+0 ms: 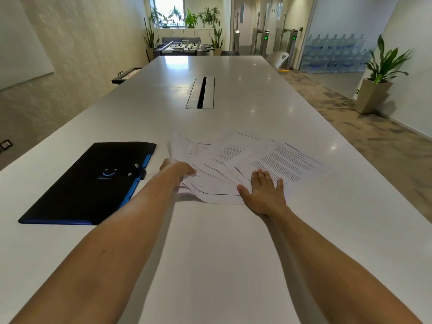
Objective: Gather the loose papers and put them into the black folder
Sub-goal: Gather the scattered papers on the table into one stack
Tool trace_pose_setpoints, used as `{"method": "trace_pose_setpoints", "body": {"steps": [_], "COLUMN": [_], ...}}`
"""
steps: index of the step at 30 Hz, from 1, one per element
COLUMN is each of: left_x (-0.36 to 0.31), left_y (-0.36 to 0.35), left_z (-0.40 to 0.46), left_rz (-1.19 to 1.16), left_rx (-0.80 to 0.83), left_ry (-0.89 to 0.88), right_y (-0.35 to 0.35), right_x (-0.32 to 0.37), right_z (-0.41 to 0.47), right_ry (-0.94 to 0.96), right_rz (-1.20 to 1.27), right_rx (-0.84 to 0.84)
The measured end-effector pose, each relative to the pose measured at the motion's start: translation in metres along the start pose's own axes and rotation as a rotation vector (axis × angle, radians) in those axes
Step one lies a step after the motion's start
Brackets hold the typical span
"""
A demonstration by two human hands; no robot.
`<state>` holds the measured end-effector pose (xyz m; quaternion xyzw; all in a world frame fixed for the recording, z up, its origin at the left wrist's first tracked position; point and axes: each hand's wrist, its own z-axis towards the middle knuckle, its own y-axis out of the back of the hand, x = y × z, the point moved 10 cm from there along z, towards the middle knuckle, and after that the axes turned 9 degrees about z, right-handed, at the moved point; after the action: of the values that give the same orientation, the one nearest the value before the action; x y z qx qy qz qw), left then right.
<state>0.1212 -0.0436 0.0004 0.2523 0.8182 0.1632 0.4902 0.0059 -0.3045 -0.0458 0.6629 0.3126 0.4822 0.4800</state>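
Observation:
Several loose printed papers (pixel 245 160) lie fanned out and overlapping on the white table (pixel 210 242), in the middle of the view. My left hand (pixel 177 170) grips the left edge of the fan, and one sheet there lifts and blurs. My right hand (pixel 264 190) rests flat with spread fingers on the near edge of the right-hand sheets. The black folder (pixel 93 181) lies shut on the table to the left of the papers, with a blue spine edge, a smile logo and a strap clasp on its right side.
A metal cable hatch (pixel 201 92) is set into the table beyond the papers. A potted plant (pixel 378 90) stands on the floor at the right. A white chair (pixel 278 58) sits at the far right table edge.

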Motion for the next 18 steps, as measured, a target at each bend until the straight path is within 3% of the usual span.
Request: {"method": "trace_pose_setpoints", "body": {"steps": [10, 18], "left_x": [-0.016, -0.095], "left_y": [0.019, 0.073], "left_z": [0.005, -0.034], "left_rz": [-0.194, -0.08], "left_rx": [-0.003, -0.077], "left_ry": [-0.138, -0.432], "right_y": [0.005, 0.019], "right_x": [0.003, 0.003], "right_z": [-0.004, 0.001], "right_ry": [0.012, -0.034], "right_rz": [0.064, 0.216], "right_rx": [0.009, -0.034]}}
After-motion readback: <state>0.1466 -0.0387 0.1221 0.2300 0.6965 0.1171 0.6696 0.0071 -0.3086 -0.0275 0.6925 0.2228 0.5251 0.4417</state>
